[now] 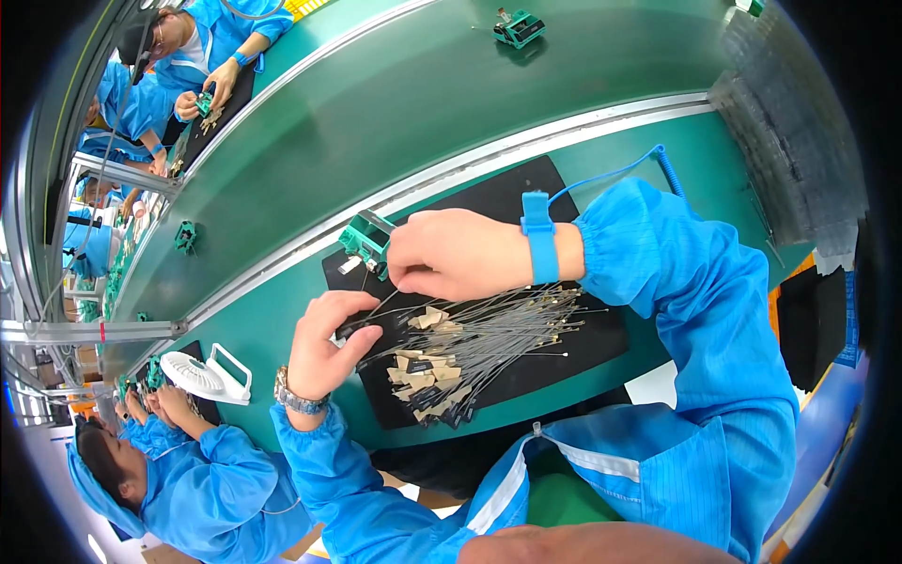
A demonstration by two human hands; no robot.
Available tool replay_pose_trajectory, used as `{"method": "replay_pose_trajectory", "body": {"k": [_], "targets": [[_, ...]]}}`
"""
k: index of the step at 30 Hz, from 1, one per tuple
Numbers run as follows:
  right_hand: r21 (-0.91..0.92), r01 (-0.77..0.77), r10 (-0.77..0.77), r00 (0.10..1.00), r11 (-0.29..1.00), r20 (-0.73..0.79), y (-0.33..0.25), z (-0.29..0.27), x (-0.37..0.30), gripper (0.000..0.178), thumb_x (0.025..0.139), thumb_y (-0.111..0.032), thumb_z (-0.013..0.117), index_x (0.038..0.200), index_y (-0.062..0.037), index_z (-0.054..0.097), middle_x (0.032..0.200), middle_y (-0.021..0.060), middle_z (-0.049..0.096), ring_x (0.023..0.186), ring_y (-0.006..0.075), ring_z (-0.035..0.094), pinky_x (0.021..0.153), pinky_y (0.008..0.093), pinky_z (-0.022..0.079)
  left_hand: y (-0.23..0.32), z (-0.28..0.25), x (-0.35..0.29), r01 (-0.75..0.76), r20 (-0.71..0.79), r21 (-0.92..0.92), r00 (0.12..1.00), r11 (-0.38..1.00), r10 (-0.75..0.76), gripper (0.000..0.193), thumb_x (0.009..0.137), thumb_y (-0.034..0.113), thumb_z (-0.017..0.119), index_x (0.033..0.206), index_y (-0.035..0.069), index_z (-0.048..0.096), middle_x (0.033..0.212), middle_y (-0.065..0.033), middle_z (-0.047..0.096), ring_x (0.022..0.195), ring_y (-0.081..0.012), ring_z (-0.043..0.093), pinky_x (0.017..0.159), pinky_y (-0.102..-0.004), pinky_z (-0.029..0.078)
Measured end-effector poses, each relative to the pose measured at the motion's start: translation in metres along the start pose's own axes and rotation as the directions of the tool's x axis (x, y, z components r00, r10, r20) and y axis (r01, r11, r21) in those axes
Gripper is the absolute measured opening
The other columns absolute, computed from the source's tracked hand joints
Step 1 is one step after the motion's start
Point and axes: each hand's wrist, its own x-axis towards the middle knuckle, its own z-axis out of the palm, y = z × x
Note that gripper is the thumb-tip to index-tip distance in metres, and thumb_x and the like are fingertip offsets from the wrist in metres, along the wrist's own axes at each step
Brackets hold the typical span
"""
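Note:
My right hand (456,256) is closed beside a small green plastic housing (365,239), its fingertips pinching a thin grey cable (383,303). That cable runs down toward my left hand (329,343), whose thumb and forefinger curl round a dark end piece; the exact grip is partly hidden. A large bundle of grey cables (512,343) with tan tape tabs (427,371) and dark ends lies just right of my left hand. Everything rests on a black mat (526,193). A blue wrist strap (538,240) circles my right wrist.
A metal rail (451,172) divides my bench from the green conveyor (376,122). Other green housings (520,29) sit on it. A white fan (202,374) stands left. The strap's coiled blue cord (669,169) trails right. Co-workers in blue sit left and far left.

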Motion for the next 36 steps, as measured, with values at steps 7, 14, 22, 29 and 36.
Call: {"method": "replay_pose_trajectory", "body": {"k": [7,14,22,29,36], "targets": [[0.068,-0.102,0.104,0.994,0.992,-0.037,-0.001,-0.018,0.000,0.009,0.087,-0.012,0.064,0.090,-0.0045,0.061,0.082,0.0118,0.060,0.076,0.0299,0.061,0.068,0.0392,0.049,-0.004,0.011,-0.010,0.205,0.044,-0.144,0.979,0.968,-0.201,0.021,0.086,0.003,0.067,0.107,0.001,0.063,0.083,-0.0102,0.070,0.073,-0.0181,0.067,0.066,-0.0289,0.052],[0.077,-0.144,0.140,0.989,0.987,0.049,0.003,-0.020,-0.004,0.010,0.085,-0.013,0.062,0.087,-0.0034,0.061,0.079,0.0114,0.061,0.072,0.0282,0.061,0.065,0.0382,0.048,0.002,0.017,-0.016,0.172,-0.143,-0.449,0.955,0.877,-0.260,0.026,0.100,0.004,0.046,0.122,-0.002,0.059,0.095,-0.0082,0.068,0.084,-0.0134,0.063,0.076,-0.0248,0.051],[0.206,-0.034,-0.042,0.935,0.978,0.352,0.002,-0.017,-0.009,0.012,0.086,-0.016,0.061,0.084,-0.0035,0.062,0.081,0.0108,0.061,0.074,0.0291,0.060,0.067,0.0385,0.049,0.016,0.022,-0.013,0.140,-0.209,-0.456,0.943,0.879,-0.258,0.017,0.092,-0.003,0.055,0.105,-0.003,0.066,0.093,-0.0085,0.068,0.082,-0.0128,0.063,0.071,-0.0249,0.051],[0.037,-0.122,0.102,0.931,0.992,0.352,-0.008,-0.023,-0.014,0.017,0.089,-0.022,0.060,0.091,-0.0056,0.065,0.076,0.0129,0.065,0.073,0.0342,0.064,0.066,0.0426,0.050,0.041,0.012,-0.019,-0.035,-0.131,-0.244,0.991,0.969,0.002,0.022,0.076,-0.013,0.064,0.093,-0.001,0.069,0.089,-0.0118,0.068,0.079,-0.0234,0.066,0.069,-0.0299,0.052],[0.204,-0.057,-0.009,0.951,0.977,0.308,-0.004,-0.014,-0.012,0.024,0.083,-0.013,0.053,0.095,-0.0071,0.073,0.085,0.0127,0.070,0.080,0.0308,0.067,0.074,0.0409,0.052,0.063,0.003,-0.031,-0.231,-0.261,0.084,0.934,0.969,0.245,0.030,0.065,-0.012,0.070,0.091,0.001,0.070,0.085,-0.0106,0.068,0.079,-0.0293,0.064,0.069,-0.0344,0.053]]}}
